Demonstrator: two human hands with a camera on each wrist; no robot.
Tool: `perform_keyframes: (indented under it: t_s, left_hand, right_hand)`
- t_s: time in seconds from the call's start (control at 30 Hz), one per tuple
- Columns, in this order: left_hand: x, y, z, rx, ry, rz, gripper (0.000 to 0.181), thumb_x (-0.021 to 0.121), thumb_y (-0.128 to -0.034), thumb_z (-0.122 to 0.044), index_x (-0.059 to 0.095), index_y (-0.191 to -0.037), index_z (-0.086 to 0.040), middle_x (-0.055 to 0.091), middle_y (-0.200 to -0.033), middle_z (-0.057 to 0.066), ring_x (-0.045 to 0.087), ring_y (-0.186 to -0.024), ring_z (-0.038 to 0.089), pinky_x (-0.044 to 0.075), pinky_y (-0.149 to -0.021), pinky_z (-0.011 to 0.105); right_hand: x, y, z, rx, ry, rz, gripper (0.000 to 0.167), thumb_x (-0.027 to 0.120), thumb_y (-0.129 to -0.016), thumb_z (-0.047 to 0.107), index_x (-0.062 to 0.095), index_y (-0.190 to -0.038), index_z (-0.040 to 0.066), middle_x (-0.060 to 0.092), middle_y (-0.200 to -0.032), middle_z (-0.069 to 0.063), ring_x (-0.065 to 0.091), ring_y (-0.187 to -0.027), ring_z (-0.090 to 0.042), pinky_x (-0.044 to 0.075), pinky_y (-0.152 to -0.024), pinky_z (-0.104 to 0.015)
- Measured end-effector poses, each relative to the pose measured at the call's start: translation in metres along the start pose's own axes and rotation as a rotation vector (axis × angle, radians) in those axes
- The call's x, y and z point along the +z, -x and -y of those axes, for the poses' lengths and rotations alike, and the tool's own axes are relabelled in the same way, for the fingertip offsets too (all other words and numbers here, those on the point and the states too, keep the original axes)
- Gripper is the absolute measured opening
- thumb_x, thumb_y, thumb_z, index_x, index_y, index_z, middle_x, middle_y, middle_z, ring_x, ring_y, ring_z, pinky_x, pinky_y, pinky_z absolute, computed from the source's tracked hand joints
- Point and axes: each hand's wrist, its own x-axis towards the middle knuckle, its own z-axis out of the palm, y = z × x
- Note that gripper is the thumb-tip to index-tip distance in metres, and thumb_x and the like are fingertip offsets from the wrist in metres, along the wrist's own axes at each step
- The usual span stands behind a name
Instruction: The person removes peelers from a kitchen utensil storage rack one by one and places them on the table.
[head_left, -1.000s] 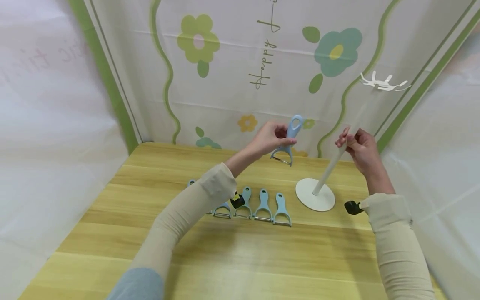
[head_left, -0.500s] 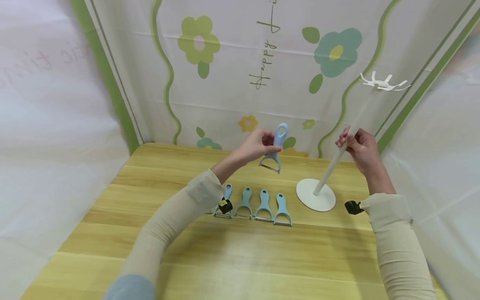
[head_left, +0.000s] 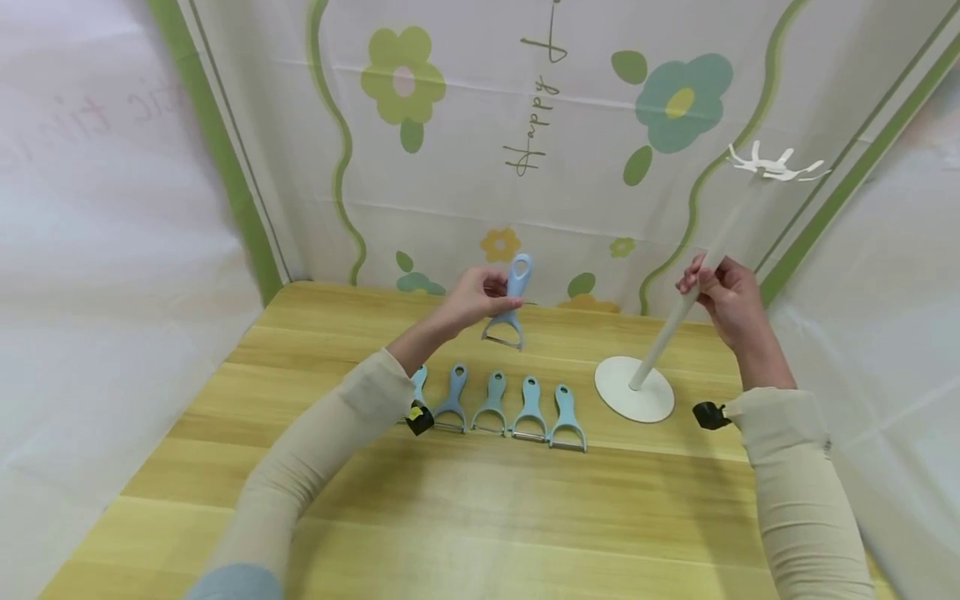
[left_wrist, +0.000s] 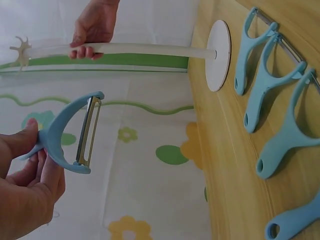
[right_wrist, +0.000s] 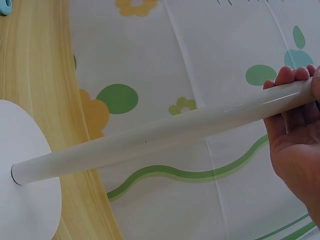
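Observation:
A blue peeler (head_left: 517,279) is pinched at its handle by my left hand (head_left: 472,298), held above the back of the table with the blade end down. In the left wrist view the peeler's metal blade (left_wrist: 88,131) faces away from the fingers. My right hand (head_left: 729,302) grips the white pole (head_left: 667,329) of a stand midway up. The stand's round base (head_left: 618,390) rests on the table, and a ring of white hooks (head_left: 776,165) tops it. Nothing hangs on those hooks. Below my left hand, several blue peelers (head_left: 530,400) lie in a row.
The wooden table (head_left: 480,508) reaches back to a flower-printed curtain (head_left: 457,183). A black wrist camera (head_left: 418,418) partly covers the leftmost peeler in the row. Another wrist camera (head_left: 709,415) sits by the right sleeve, right of the base.
My left hand has carried the peeler leftward and slightly down, away from the stand. More of the row on the table now shows. The right hand keeps its hold on the pole.

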Motion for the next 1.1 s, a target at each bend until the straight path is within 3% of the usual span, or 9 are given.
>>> perform_keyframes:
  t_s: [0.53,0.8,1.1]
  left_hand:
    - [-0.033,0.027,0.032,-0.078,0.002,-0.037,0.020,0.069,-0.0929,-0.005,0.066,-0.109,0.006,0.069,-0.098,0.013,0.065,-0.086,0.015,0.059,-0.076,0.026]
    - [-0.055,0.048,0.047,-0.132,-0.075,-0.057,0.016,0.066,-0.0957,-0.009,0.065,-0.106,0.003,0.065,-0.099,0.010,0.063,-0.089,0.017,0.059,-0.076,0.027]
    - [-0.082,0.070,0.061,-0.202,-0.123,-0.084,0.028,0.064,-0.0970,-0.010,0.062,-0.119,0.007,0.064,-0.109,0.016,0.064,-0.095,0.018,0.059,-0.081,0.028]
  right_hand:
    - [-0.002,0.000,-0.002,-0.005,0.004,-0.015,0.013,0.051,-0.101,0.007,0.057,-0.100,-0.004,0.063,-0.084,-0.008,0.064,-0.075,-0.016,0.059,-0.078,-0.022]
    - [-0.002,-0.002,-0.003,-0.003,-0.004,-0.005,0.013,0.049,-0.102,0.006,0.057,-0.100,-0.004,0.063,-0.083,-0.008,0.064,-0.074,-0.016,0.060,-0.078,-0.022]
    - [-0.001,-0.001,-0.002,0.009,-0.010,-0.028,0.013,0.052,-0.101,0.008,0.058,-0.100,-0.004,0.063,-0.083,-0.008,0.064,-0.075,-0.016,0.060,-0.079,-0.023]
